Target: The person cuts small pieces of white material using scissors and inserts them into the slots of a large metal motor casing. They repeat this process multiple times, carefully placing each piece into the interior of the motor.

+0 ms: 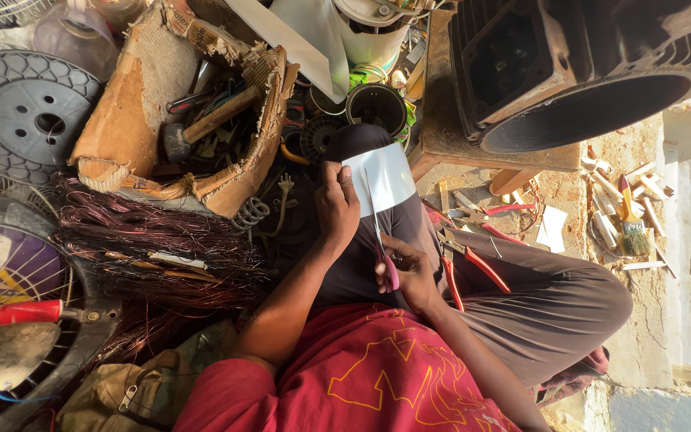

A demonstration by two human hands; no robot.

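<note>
Half of the cut looks done: your right hand grips pink-handled scissors, blades partway up the white sheet over your knee. Your left hand's fingers pinch its near edge; the upper part remains uncut.

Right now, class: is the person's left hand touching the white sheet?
Touching. The head view shows the left hand with its thumb pressed over the white sheet's edge.
</note>
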